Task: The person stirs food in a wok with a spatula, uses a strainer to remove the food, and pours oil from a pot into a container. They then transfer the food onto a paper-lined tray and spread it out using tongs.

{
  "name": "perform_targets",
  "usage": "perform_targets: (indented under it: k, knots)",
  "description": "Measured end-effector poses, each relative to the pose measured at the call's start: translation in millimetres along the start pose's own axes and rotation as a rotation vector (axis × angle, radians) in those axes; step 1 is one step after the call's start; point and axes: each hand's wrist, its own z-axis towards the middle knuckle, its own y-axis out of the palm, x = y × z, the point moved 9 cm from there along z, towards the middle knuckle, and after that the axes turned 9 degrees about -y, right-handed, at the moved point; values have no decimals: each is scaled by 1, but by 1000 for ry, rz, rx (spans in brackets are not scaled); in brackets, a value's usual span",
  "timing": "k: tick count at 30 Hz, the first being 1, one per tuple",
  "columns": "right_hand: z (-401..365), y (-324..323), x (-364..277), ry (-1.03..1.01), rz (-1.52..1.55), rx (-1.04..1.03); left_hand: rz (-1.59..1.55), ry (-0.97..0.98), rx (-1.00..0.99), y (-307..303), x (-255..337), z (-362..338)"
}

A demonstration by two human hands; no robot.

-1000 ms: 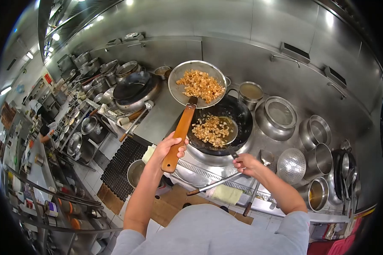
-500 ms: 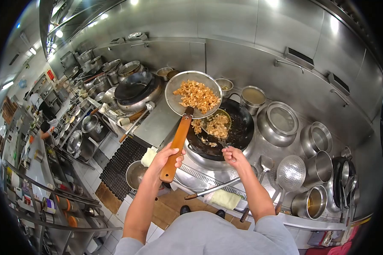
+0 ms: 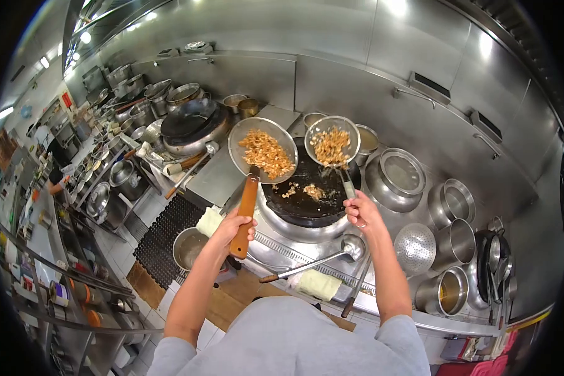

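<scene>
My left hand point(image 3: 236, 229) is wrapped round the wooden handle point(image 3: 245, 213) of a round strainer point(image 3: 234, 148) that holds brown fried bits point(image 3: 267, 153). In my right hand point(image 3: 363, 210) is the handle of a smaller strainer point(image 3: 355, 130), raised over the far right side of the wok and filled with similar bits point(image 3: 331, 147). The two strainers are side by side with a gap between them. Beneath them sits a black wok point(image 3: 307, 216) with a few bits point(image 3: 314, 192) left on its bottom.
A ladle point(image 3: 353, 247) and a folded cloth point(image 3: 319, 284) lie at the stove's front edge. Right of the wok are a lidded pot point(image 3: 402, 172), a perforated skimmer point(image 3: 415, 249) and several steel pots. A second wok point(image 3: 191, 122) stands at the left. Far left, a person point(image 3: 55, 177) is partly visible.
My right hand has lifted the smaller strainer, now full of bits, up out of the wok. Fewer bits lie in the wok. The view has shifted, and the larger strainer appears slightly further left.
</scene>
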Motion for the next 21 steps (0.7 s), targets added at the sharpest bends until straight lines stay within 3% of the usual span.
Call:
perform_targets:
  k: [3, 8, 9, 10, 12, 15, 21]
  knots:
    - [-8, 15, -14, -28, -129, 11, -8, -19, -46, 9, -13, 13]
    - [-4, 21, 1, -104, -630, 28, -122, -126, -167, 29, -47, 41]
    - [-4, 20, 0, -166, -801, 64, -154, -167, -172, 32, -55, 46]
    - [0, 15, -4, -370, -1138, 80, -160, -163, -179, 33, -59, 49]
    - [-13, 34, -15, -619, -1350, 77, -261, -206, -238, 42, -71, 48]
    - [-26, 49, -23, -781, -1365, 66, -275, -210, -275, 41, -81, 53]
    - [-9, 18, 1, -709, -1587, 131, -399, -232, -391, 31, -90, 54]
